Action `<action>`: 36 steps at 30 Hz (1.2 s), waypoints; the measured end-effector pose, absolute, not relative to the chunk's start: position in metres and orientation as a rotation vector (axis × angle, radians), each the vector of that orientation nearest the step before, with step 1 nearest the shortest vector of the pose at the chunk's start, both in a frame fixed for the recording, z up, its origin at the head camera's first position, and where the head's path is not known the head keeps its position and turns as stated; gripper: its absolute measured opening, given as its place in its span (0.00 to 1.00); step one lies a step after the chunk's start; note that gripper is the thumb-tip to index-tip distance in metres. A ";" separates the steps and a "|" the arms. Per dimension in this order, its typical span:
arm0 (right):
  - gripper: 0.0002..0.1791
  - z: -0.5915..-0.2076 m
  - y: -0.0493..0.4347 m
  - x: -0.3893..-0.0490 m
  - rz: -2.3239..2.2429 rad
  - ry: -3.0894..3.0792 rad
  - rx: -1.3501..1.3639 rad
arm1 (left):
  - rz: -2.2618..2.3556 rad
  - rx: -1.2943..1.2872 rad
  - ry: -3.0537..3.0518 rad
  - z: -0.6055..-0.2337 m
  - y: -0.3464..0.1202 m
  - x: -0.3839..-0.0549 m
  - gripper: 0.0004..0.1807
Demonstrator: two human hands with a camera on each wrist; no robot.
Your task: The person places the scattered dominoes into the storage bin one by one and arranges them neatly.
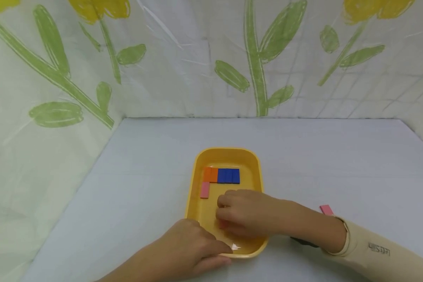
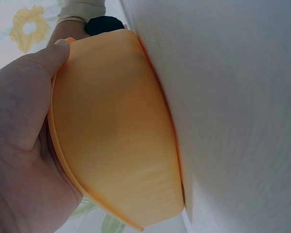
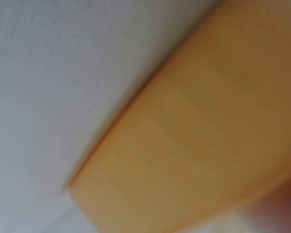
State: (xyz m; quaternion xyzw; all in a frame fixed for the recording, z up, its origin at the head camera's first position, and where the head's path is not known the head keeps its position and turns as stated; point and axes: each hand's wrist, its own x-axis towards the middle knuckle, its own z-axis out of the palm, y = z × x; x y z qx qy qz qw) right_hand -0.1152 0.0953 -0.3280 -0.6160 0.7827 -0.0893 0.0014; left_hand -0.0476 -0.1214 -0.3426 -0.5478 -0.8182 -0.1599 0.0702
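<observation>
A yellow tray (image 1: 226, 152) stands on the table, its outer wall (image 2: 111, 121) filling much of the left wrist view. Inside it, orange tiles (image 1: 210, 175) and blue tiles (image 1: 228, 176) lie side by side in a row. A pink tile (image 1: 205, 190) sits below the row's left end. My left hand (image 1: 183, 248) grips the tray's near left rim, thumb along the edge. Reaching over the right rim, my right hand (image 1: 250, 211) holds another pinkish tile (image 1: 223, 223) low in the tray, mostly hidden by its fingers.
One more pink tile (image 1: 326, 209) lies on the pale table (image 1: 144, 156) right of the tray, partly behind the right forearm. A dark object (image 1: 304, 242) shows under the right wrist. Behind the table hangs a sheet (image 1: 183, 78) painted with flowers.
</observation>
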 end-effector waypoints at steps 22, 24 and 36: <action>0.13 -0.326 0.100 -0.119 -0.164 2.414 -1.879 | -0.449 -1.640 -2.429 -0.343 -0.122 -0.048 0.10; 0.14 -0.327 0.099 -0.121 -0.164 2.424 -1.858 | -0.437 -1.636 -2.422 -0.343 -0.122 -0.048 0.10; 0.17 -0.331 0.098 -0.127 -0.147 2.452 -1.765 | -0.406 -1.645 -2.407 -0.343 -0.122 -0.047 0.10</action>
